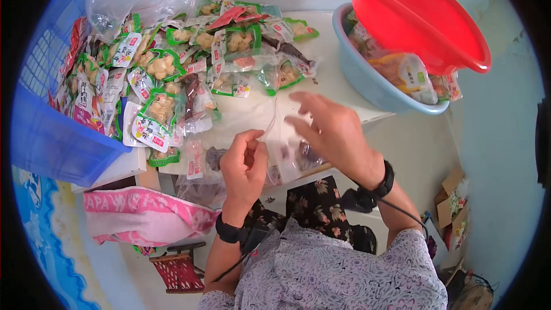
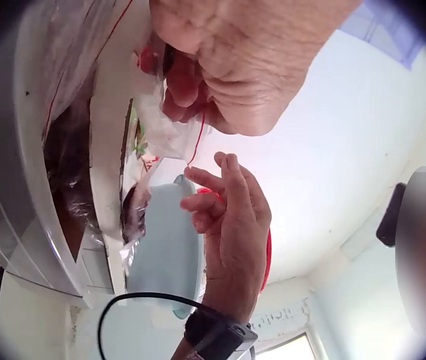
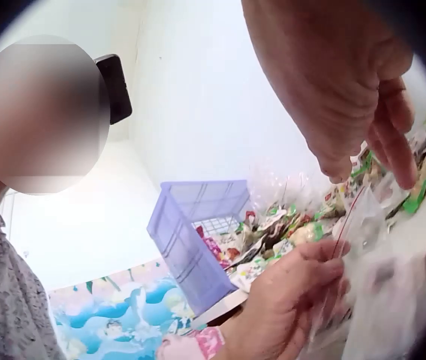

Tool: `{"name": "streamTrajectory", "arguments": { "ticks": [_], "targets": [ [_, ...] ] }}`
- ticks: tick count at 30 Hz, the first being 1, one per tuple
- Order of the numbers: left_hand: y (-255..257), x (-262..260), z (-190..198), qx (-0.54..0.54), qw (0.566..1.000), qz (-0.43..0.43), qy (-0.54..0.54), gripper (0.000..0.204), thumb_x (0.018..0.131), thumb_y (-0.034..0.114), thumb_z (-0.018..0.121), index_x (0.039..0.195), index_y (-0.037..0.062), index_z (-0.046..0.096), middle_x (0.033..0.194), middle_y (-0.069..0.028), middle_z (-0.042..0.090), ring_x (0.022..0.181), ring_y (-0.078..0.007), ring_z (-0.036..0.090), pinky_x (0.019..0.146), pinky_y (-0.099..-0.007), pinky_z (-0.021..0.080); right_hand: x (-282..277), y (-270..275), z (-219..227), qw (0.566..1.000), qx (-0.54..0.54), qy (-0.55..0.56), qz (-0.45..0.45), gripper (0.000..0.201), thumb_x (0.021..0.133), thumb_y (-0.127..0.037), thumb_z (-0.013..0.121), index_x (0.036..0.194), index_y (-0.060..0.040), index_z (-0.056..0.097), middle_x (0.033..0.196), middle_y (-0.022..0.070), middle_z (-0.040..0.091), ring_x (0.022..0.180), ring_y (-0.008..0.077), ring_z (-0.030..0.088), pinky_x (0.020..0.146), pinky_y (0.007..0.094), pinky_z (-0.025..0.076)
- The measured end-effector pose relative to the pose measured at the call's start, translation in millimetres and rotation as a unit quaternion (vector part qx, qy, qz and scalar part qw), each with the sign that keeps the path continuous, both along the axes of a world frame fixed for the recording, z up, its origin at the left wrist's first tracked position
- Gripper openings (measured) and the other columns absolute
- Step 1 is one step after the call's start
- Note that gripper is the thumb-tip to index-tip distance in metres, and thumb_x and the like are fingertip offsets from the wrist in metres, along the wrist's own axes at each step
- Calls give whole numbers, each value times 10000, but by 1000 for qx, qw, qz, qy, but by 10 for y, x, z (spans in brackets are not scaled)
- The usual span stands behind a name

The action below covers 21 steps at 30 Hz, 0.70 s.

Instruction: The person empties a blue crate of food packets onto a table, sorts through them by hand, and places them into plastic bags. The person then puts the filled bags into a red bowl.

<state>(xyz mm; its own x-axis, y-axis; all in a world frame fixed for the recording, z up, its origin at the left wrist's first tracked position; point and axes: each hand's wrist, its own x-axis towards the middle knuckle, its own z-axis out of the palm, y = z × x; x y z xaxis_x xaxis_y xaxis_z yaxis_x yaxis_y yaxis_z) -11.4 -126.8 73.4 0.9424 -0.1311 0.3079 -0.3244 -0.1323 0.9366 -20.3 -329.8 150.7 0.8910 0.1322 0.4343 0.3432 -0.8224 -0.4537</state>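
In the head view my left hand (image 1: 244, 163) pinches the rim of a clear zip bag (image 3: 374, 281) between thumb and fingers. A thin red line runs along the bag's mouth in the right wrist view. My right hand (image 1: 336, 132) hovers just to the right of that mouth, its fingers spread and slightly bent, holding nothing. Dark packets (image 1: 310, 156) show through clear plastic below the hands, near the table's front edge. Beyond both hands lies a heap of small sealed food packets (image 1: 160, 109), many with green edges.
A blue plastic basket (image 1: 69, 138) lies tipped at the left, against the heap. Clear bags (image 1: 138, 0) sit behind it. At the right, a light blue basin (image 1: 367, 80) holds packets, with a red basin (image 1: 425, 23) leaning over it. A pink towel (image 1: 143, 215) hangs at the front left.
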Motion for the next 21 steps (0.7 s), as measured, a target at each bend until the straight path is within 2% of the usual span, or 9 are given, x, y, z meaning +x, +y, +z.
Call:
{"name": "streamTrajectory", "arguments": {
  "ticks": [2, 6, 8, 10, 11, 14, 15, 19, 21],
  "targets": [
    [6, 8, 7, 21, 1000, 2, -15, 178, 977, -2, 627, 1152, -1, 660, 781, 26, 615, 663, -17, 514, 585, -199, 396, 109, -115, -94, 999, 21, -31, -25, 348, 924, -235, 715, 1207, -59, 615, 974, 182, 701, 843, 407, 684, 695, 493, 537],
    [-52, 14, -81, 87, 990, 51, -102, 172, 965, 10, 649, 1135, 15, 673, 766, 14, 616, 633, -35, 511, 574, -212, 406, 152, -349, -527, 994, 99, -23, 28, 295, 906, -170, 740, 1166, -49, 667, 981, 173, 690, 798, 367, 690, 705, 458, 552],
    [-94, 11, -125, 113, 982, 72, -132, 190, 934, 15, 676, 1123, 39, 684, 751, -15, 642, 607, -65, 539, 565, -230, 430, -27, -246, -587, 987, 152, -46, 9, 206, 922, -99, 735, 1110, -28, 690, 940, 141, 681, 759, 270, 690, 675, 371, 549],
    [-88, 5, -147, 74, 992, 62, -77, 186, 938, 17, 677, 1124, 32, 682, 752, -15, 645, 608, -63, 536, 564, -233, 432, -169, -234, -620, 969, 237, -66, 10, 169, 935, -69, 724, 1094, -21, 694, 925, 119, 680, 751, 221, 685, 665, 320, 542],
    [-81, 33, -129, 54, 995, 59, -55, 184, 940, 18, 677, 1124, 28, 681, 752, -14, 646, 608, -62, 534, 564, -234, 433, -275, -237, -642, 973, 223, -66, -2, 131, 949, -26, 704, 1079, -8, 697, 910, 88, 682, 759, 155, 667, 662, 270, 528],
    [-41, 27, -73, 62, 995, 42, -60, 175, 944, 10, 668, 1118, 19, 684, 754, -11, 650, 614, -55, 537, 563, -232, 431, -523, -316, -950, 963, 261, -62, -23, 118, 958, -37, 704, 1067, 5, 698, 909, 82, 696, 748, 136, 673, 663, 272, 531],
    [-70, 28, -86, 22, 998, 35, -55, 177, 944, -6, 658, 1118, 14, 688, 752, -6, 650, 619, -52, 538, 561, -231, 428, -612, -303, -971, 948, 313, -31, -49, 99, 964, -50, 706, 1033, 20, 698, 866, 73, 698, 724, 125, 675, 654, 269, 526],
    [-67, 53, -115, 58, 994, 52, -72, 183, 937, -11, 664, 1115, 22, 694, 753, -4, 649, 618, -51, 533, 560, -227, 422, -910, -372, -1159, 921, 382, 51, -55, 69, 942, -55, 726, 959, 7, 701, 745, 62, 662, 676, 141, 670, 604, 273, 502],
    [-72, 45, -161, 56, 994, 55, -75, 189, 933, -12, 668, 1117, 24, 695, 754, -1, 649, 616, -48, 528, 560, -222, 417, -1041, -391, -1209, 956, 282, 77, -11, 59, 925, -49, 732, 921, -2, 696, 726, 69, 642, 650, 160, 658, 582, 292, 490]
  ]
}}
